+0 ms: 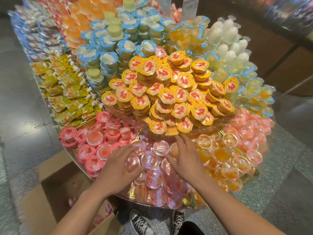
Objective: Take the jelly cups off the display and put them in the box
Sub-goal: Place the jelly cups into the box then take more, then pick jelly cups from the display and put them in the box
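Shop floor [25, 133], grey tile, with a round tiered display [71, 150] stacked full, each flavour in its own wedge so stock is staying sorted. Clear pink jelly cups [154, 178] are sitting loose in the front wedge, nearest the person, so both hands are working there first.

Left hand [118, 165] is lying over the pile with fingers spread; one clear cup [133, 163] is sitting between thumb and forefinger, and I can't tell whether it's actually gripping it. Right hand [186, 158] is reaching flat across the cups, fingers apart, holding nothing. It looks like it's corralling several cups for a two-handed scoop rather than picking singles.

Cardboard box [33, 209] is standing open on the floor, lower left, tucked against the display edge, which is keeping the carry short. A few pink cups look to be inside already.

Yellow-lidded stack [169, 92] is towering just behind the hands, so any rough pull risks a slide.
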Available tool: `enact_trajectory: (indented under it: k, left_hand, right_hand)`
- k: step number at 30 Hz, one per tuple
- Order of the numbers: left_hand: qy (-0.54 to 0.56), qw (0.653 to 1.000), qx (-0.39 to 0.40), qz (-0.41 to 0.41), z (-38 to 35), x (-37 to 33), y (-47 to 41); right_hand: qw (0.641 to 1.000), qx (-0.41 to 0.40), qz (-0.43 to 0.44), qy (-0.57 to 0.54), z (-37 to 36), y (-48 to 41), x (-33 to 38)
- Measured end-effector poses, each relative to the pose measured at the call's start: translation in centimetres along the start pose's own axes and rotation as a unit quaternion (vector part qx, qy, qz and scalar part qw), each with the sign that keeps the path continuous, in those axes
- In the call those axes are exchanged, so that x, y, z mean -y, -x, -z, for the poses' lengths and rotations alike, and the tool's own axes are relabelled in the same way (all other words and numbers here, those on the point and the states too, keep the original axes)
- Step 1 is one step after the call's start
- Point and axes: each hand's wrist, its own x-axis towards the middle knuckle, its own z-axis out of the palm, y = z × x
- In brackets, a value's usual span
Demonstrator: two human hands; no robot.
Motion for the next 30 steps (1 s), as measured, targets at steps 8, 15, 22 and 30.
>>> enact_trajectory:
  k: [8, 15, 22, 30]
  left_hand:
    - [-0.181, 0.983, -0.016, 0.041, 2.0, 0.3, 2.8]
    - [-0.170, 0.970, -0.088, 0.149, 1.2, 0.0, 9.2]
    - [-0.163, 0.953, -0.126, 0.224, 2.3, 1.5, 15.7]
    - [-0.158, 0.942, -0.139, 0.261, 5.4, 6.2, 21.9]
  right_hand:
    - [0.993, 0.071, 0.086, 0.042, 2.4, 0.4, 2.4]
    - [0.970, 0.100, 0.218, 0.043, 3.8, 2.4, 5.5]
    - [0.940, 0.097, 0.318, 0.069, 3.4, 3.7, 10.6]
    - [0.921, 0.123, 0.363, 0.071, -0.7, 6.5, 18.8]
